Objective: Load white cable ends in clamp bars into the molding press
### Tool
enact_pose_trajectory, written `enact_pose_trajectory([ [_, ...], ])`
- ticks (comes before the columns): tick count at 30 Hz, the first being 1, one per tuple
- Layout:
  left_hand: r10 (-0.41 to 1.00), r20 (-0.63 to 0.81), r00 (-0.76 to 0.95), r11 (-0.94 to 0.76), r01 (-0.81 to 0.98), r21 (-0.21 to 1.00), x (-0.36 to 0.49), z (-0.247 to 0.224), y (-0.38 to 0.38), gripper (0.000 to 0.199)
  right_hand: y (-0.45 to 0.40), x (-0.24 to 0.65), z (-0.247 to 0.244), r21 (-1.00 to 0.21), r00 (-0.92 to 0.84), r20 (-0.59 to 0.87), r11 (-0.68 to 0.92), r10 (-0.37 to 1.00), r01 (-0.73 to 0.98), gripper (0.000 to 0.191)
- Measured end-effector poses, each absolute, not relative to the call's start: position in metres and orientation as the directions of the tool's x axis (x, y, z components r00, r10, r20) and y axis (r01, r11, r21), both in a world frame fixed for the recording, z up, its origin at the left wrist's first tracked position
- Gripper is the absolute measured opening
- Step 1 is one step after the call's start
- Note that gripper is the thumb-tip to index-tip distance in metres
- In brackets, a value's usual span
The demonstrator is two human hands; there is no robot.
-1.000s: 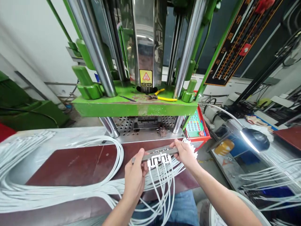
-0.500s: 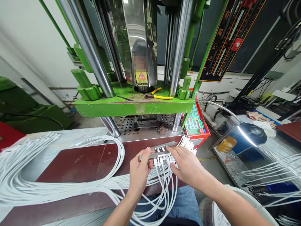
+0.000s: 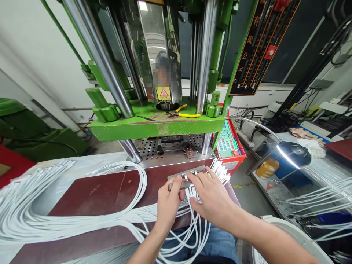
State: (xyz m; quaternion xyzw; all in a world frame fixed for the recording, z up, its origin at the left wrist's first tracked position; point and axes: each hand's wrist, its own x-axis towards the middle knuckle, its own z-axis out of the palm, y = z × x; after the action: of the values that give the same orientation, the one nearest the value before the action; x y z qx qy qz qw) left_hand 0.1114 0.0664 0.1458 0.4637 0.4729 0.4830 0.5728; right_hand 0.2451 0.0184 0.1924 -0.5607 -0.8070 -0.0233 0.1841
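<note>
A factory floor given over to cable production: a green vertical moulding press (image 3: 154,124) with polished steel columns (image 3: 101,62) is standing over a dark red worktop (image 3: 104,190), where bundles of white cables (image 3: 33,212) are lying in loops. A red control panel (image 3: 228,141) is sitting beside the press, yellow-handled pliers (image 3: 184,113) are resting on its platen, and a gooseneck work lamp (image 3: 291,156) is shining over a neighbouring bench (image 3: 275,190) strewn with more cables.
</note>
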Motion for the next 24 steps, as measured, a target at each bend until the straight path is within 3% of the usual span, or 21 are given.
enact_pose_trajectory([
  [3,0.985,-0.116,0.131,0.128,-0.092,0.987,0.112,0.144,0.064,0.033,0.02,0.25,0.19,-0.262,-0.263,0.342,0.36,0.902,0.895,0.034],
  [7,0.972,-0.124,0.201,0.136,-0.045,0.99,0.11,0.14,0.062,0.033,0.02,0.272,0.197,-0.573,-0.082,0.274,0.231,0.958,0.786,0.012],
  [10,0.963,-0.135,0.234,0.149,-0.043,0.988,0.11,0.141,0.062,0.033,0.013,0.289,0.201,-0.758,0.051,0.199,0.12,0.979,0.641,0.012],
  [12,0.959,-0.141,0.247,0.156,-0.041,0.987,0.111,0.145,0.061,0.032,0.001,0.297,0.203,-0.81,0.114,0.202,0.101,0.973,0.577,0.013],
  [15,0.964,-0.149,0.219,0.152,0.005,0.988,0.115,0.151,0.06,0.032,-0.032,0.3,0.214,-0.715,0.025,0.387,0.284,0.922,0.639,0.014],
  [17,0.965,-0.164,0.203,0.154,0.062,0.986,0.118,0.151,0.06,0.032,-0.055,0.299,0.228,-0.608,-0.133,0.48,0.438,0.867,0.662,0.022],
  [19,0.96,-0.182,0.212,0.159,0.119,0.98,0.119,0.147,0.06,0.032,-0.073,0.303,0.244,-0.551,-0.149,0.547,0.488,0.824,0.677,0.031],
  [21,0.952,-0.21,0.224,0.182,0.141,0.973,0.118,0.142,0.062,0.032,-0.083,0.319,0.251,-0.51,0.021,0.631,0.394,0.775,0.764,0.033],
  [24,0.948,-0.236,0.213,0.215,0.116,0.97,0.114,0.14,0.064,0.032,-0.1,0.366,0.231,-0.412,0.255,0.647,0.049,0.719,0.91,0.023],
])
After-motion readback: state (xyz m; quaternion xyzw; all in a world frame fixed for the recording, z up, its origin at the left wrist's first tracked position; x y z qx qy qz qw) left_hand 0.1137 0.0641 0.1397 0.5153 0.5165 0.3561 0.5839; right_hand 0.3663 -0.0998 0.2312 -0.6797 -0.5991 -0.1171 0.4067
